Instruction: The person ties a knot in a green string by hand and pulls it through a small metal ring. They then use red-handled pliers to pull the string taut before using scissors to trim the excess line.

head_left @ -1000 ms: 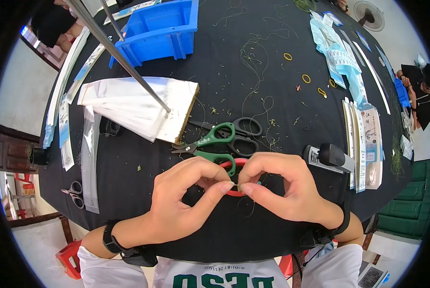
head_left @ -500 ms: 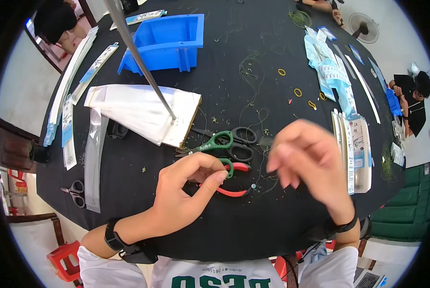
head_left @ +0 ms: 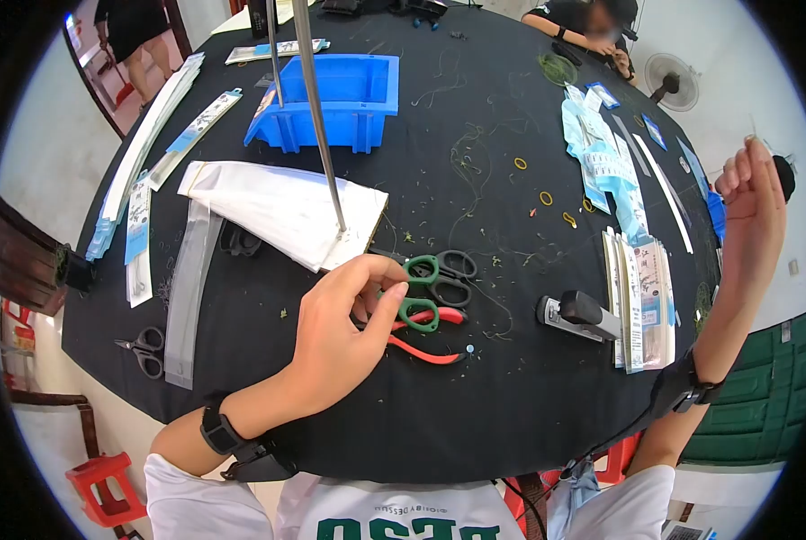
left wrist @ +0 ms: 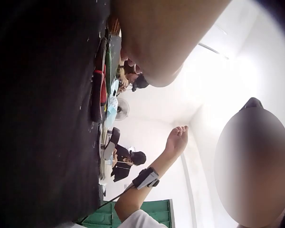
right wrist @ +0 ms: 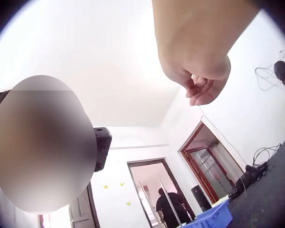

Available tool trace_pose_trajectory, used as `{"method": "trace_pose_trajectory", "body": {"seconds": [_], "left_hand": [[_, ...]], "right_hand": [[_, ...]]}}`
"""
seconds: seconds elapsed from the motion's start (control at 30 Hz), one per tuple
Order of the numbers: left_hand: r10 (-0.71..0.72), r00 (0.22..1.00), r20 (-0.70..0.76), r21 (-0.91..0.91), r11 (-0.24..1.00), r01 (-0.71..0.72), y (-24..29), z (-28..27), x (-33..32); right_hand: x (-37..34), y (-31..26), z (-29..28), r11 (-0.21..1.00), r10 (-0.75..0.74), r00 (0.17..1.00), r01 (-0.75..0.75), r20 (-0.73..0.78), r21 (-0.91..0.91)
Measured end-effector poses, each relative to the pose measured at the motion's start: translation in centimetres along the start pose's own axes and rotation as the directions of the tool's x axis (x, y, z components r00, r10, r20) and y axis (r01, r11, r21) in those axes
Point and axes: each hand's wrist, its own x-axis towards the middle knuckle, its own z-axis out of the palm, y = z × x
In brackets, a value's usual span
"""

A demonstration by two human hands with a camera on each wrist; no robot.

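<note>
My left hand (head_left: 344,315) is over the table, thumb and forefinger tips pinched together on the end of a thin fishing line, which is barely visible there. Just beyond its fingertips lie green-handled scissors (head_left: 419,315), black-handled scissors (head_left: 452,292) and red-handled pliers (head_left: 434,356). High at the right, my right hand (head_left: 752,184) is raised above the table with its fingers curled and thumb pressed in. From those fingers a thin fishing line (right wrist: 218,127) trails down in the right wrist view.
A metal rod (head_left: 322,117) rises beside a white pack of sleeves (head_left: 277,211). Behind it stands a blue bin (head_left: 335,126). At the right are a stapler (head_left: 578,315) and printed packets (head_left: 641,301). Small scissors (head_left: 146,351) lie at left; line scraps and yellow rubber bands (head_left: 546,198) are scattered.
My hands were together at the fishing line; the right hand has swung away, up and far right. My left hand keeps its pinch, and the head view has shifted slightly.
</note>
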Motion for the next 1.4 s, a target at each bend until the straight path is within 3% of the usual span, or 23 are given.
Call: {"method": "trace_pose_trajectory", "body": {"seconds": [0.13,0.23,0.33,0.4,0.43,0.47,0.53,0.57,0.63,0.73,0.83,0.87,0.97,1.07,1.17,1.2,1.3,1.4], "left_hand": [[-0.028,1.000,0.009,-0.024,0.999,0.028,-0.2,0.3,0.0],[-0.034,0.999,0.024,-0.018,0.999,0.034,-0.2,0.3,0.0],[-0.045,0.998,0.037,-0.016,0.999,0.045,-0.3,0.3,-0.1],[-0.031,0.999,0.032,-0.012,0.999,0.032,-0.4,0.3,-0.1],[-0.018,0.999,0.050,0.008,1.000,0.018,-0.4,0.2,-0.1],[-0.007,0.998,0.068,0.030,1.000,0.005,-0.4,0.0,0.0],[-0.004,0.996,0.086,0.044,0.999,0.000,-0.5,-0.1,0.0],[-0.012,0.996,0.085,0.033,0.999,0.010,-0.6,0.0,0.0],[-0.022,0.996,0.085,0.026,0.999,0.020,-0.7,0.0,0.0],[-0.020,0.996,0.085,0.037,0.999,0.017,-0.6,0.0,0.1],[-0.017,0.996,0.085,0.029,0.999,0.015,-0.8,0.1,0.0],[-0.022,0.996,0.086,0.025,1.000,0.019,-0.8,0.1,0.0],[-0.042,0.995,0.092,0.009,0.999,0.041,-0.7,0.1,0.0],[-0.048,0.994,0.094,-0.010,0.999,0.049,-0.8,0.2,0.0],[-0.055,0.993,0.100,-0.021,0.998,0.057,-0.8,0.1,0.0],[-0.059,0.993,0.107,-0.024,0.998,0.062,-0.8,0.1,0.0],[-0.057,0.992,0.117,-0.015,0.998,0.059,-0.7,0.0,0.0],[-0.062,0.991,0.120,-0.012,0.998,0.064,-0.8,0.0,0.0]], "right_hand": [[2.5,0.1,-2.0,0.995,-0.095,0.995,0.095,-0.030,0.011],[3.5,0.6,-2.2,0.985,-0.170,0.974,0.162,-0.151,-0.064],[2.7,2.0,-2.3,0.987,-0.070,0.993,0.054,-0.099,-0.148],[0.8,3.5,-0.8,0.975,0.104,0.994,-0.097,0.025,-0.200],[-0.4,3.9,0.3,0.925,0.244,0.965,-0.200,0.099,-0.323],[-1.5,4.9,1.0,0.891,0.327,0.919,-0.222,0.220,-0.396],[-3.4,6.4,2.1,0.801,0.528,0.715,-0.239,0.458,-0.550],[-4.5,6.9,3.0,0.762,0.581,0.680,-0.262,0.447,-0.593],[-5.4,6.3,3.9,0.740,0.568,0.683,-0.180,0.459,-0.649],[-5.7,6.8,4.4,0.714,0.312,0.848,0.088,0.428,-0.695],[-5.9,6.0,6.2,0.770,0.330,0.761,0.125,0.558,-0.626],[-6.0,5.6,7.3,0.769,0.406,0.685,0.102,0.605,-0.632],[-8.0,6.6,9.8,0.861,0.227,0.691,0.187,0.686,-0.473],[-7.9,7.7,10.1,0.848,0.160,0.596,0.326,0.787,-0.419],[-6.6,6.9,9.2,0.831,0.373,0.472,0.213,0.799,-0.514],[-6.2,6.7,8.6,0.840,0.411,0.492,0.123,0.768,-0.528],[-4.9,6.4,6.3,0.725,0.475,0.623,0.123,0.621,-0.677],[-4.1,7.2,4.2,0.575,0.431,0.707,0.264,0.561,-0.775]]}}
